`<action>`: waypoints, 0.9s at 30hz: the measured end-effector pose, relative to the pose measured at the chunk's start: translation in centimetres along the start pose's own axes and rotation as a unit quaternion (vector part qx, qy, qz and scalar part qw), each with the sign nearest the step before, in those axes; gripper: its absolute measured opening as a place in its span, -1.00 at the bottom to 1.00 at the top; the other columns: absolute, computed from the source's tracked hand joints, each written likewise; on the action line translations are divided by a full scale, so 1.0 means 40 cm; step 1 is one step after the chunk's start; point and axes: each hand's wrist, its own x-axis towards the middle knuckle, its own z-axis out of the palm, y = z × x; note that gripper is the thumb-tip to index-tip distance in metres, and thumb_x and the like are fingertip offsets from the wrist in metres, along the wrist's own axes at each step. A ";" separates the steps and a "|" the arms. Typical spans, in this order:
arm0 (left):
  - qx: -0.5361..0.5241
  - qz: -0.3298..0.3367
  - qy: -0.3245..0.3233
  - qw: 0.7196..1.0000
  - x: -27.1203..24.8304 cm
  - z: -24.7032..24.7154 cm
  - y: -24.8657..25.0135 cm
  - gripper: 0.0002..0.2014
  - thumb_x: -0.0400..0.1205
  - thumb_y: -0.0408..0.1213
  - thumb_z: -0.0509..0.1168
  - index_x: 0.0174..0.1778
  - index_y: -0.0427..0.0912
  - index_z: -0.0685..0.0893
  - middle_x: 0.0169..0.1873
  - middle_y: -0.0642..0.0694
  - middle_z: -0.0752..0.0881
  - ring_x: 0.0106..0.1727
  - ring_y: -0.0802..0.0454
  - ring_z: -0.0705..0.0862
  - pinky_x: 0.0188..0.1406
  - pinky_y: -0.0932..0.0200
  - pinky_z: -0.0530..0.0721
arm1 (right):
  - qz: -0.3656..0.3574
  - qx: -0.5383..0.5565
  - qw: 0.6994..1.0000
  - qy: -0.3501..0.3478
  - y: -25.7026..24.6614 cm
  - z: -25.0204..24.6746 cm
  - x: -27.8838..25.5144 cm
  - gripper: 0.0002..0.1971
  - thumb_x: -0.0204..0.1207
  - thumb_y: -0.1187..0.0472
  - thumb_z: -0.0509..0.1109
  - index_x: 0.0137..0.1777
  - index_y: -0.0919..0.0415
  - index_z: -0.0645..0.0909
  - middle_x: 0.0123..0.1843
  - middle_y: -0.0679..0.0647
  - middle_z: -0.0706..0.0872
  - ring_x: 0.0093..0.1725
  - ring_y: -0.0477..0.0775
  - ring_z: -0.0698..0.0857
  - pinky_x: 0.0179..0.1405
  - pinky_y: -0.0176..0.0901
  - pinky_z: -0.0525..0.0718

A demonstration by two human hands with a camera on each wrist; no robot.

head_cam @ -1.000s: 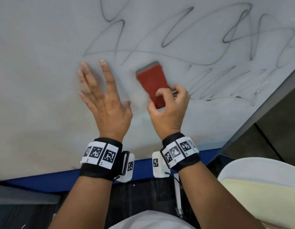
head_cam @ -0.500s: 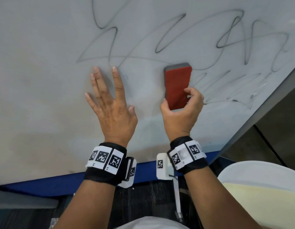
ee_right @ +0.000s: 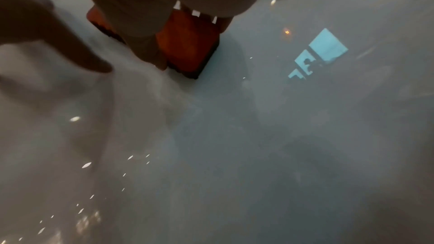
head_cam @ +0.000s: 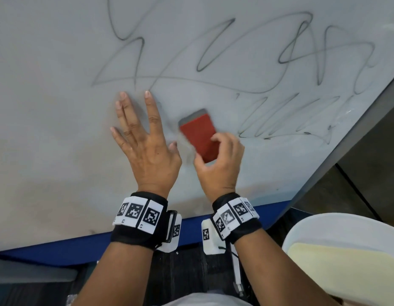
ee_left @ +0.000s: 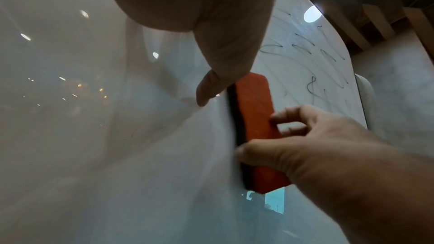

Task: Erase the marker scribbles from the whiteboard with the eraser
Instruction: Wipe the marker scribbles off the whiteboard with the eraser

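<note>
Head view: scribbles (head_cam: 269, 69) across tilted whiteboard (head_cam: 48, 107)

Taking the eraser (head_cam: 199, 135) as the mark: on its left the left hand (head_cam: 147, 149) lies flat on the whiteboard (head_cam: 48, 107) with fingers spread, its thumb just beside the eraser, so little board is free on that side. The right hand (head_cam: 220, 164) grips the eraser's near end and blocks the way toward the board's blue lower edge (head_cam: 81, 246). Above the eraser and to its right the board is bare of objects, carrying only marker scribbles (head_cam: 269, 120). Well to the right runs the board's dark side frame (head_cam: 346, 138), where the surface ends. Left of the flat hand lies wide bare board.
</note>
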 end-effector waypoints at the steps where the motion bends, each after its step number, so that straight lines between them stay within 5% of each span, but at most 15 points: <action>1: -0.001 -0.001 0.000 1.000 0.000 0.000 0.000 0.12 0.40 -0.26 0.51 0.76 -0.08 -0.11 0.71 -0.38 -0.12 0.73 -0.31 -0.18 0.63 -0.47 -0.06 | -0.011 -0.009 1.000 -0.010 0.009 -0.006 0.000 -0.50 0.21 0.28 0.62 0.14 0.15 0.53 0.15 0.13 0.60 0.13 0.15 0.52 0.17 0.01 0.55; 6: 0.008 0.000 0.000 1.000 -0.003 0.004 0.000 0.11 0.40 -0.26 0.50 0.76 -0.08 -0.09 0.71 -0.37 -0.11 0.73 -0.31 -0.17 0.63 -0.45 -0.06 | 0.052 -0.001 0.993 0.108 0.045 -0.044 0.062 -0.50 0.22 0.29 0.62 0.15 0.30 0.55 0.13 0.02 0.55 0.14 0.15 0.52 0.14 0.17 0.58; 12: 0.005 -0.010 -0.006 1.000 -0.002 0.005 0.010 0.11 0.41 -0.27 0.49 0.76 -0.09 -0.12 0.71 -0.37 -0.14 0.73 -0.32 -0.19 0.62 -0.49 -0.03 | 0.004 0.009 1.000 0.026 0.004 -0.021 0.030 -0.55 0.21 0.27 0.64 0.10 0.22 0.60 0.14 0.13 0.59 0.11 0.11 0.50 0.08 0.13 0.62; 15: 0.015 -0.005 -0.007 1.000 -0.003 0.005 0.005 0.11 0.42 -0.24 0.49 0.76 -0.08 -0.12 0.71 -0.37 -0.14 0.73 -0.32 -0.19 0.62 -0.50 -0.01 | 0.028 0.015 0.995 0.094 0.010 -0.033 0.081 -0.53 0.18 0.26 0.63 0.10 0.26 0.59 0.11 0.16 0.59 0.12 0.16 0.53 0.13 0.16 0.61; 18: 0.016 0.009 -0.005 1.000 -0.004 0.009 -0.001 0.08 0.44 -0.22 0.47 0.76 -0.09 -0.11 0.71 -0.38 -0.12 0.73 -0.32 -0.18 0.61 -0.51 0.00 | 0.058 0.020 0.992 0.114 -0.020 -0.017 0.073 -0.51 0.18 0.29 0.63 0.11 0.30 0.59 0.10 0.17 0.60 0.11 0.11 0.51 0.17 -0.06 0.55; 22: 0.006 0.022 -0.004 1.000 -0.010 0.017 -0.002 0.07 0.45 -0.28 0.47 0.76 -0.07 -0.11 0.71 -0.38 -0.12 0.73 -0.30 -0.17 0.60 -0.53 0.03 | 0.012 -0.015 0.999 0.034 -0.017 -0.007 0.029 -0.55 0.23 0.23 0.64 0.10 0.23 0.59 0.13 0.12 0.58 0.10 0.10 0.50 0.08 0.07 0.62; 27: 0.030 0.092 0.002 0.995 -0.018 0.045 0.031 0.04 0.42 -0.40 0.47 0.76 -0.04 0.01 0.71 -0.40 -0.02 0.73 -0.29 -0.08 0.59 -0.54 0.04 | 0.081 -0.002 0.990 0.119 0.011 -0.024 0.052 -0.49 0.26 0.24 0.65 0.18 0.30 0.56 0.15 0.16 0.58 0.16 0.17 0.53 0.16 0.10 0.59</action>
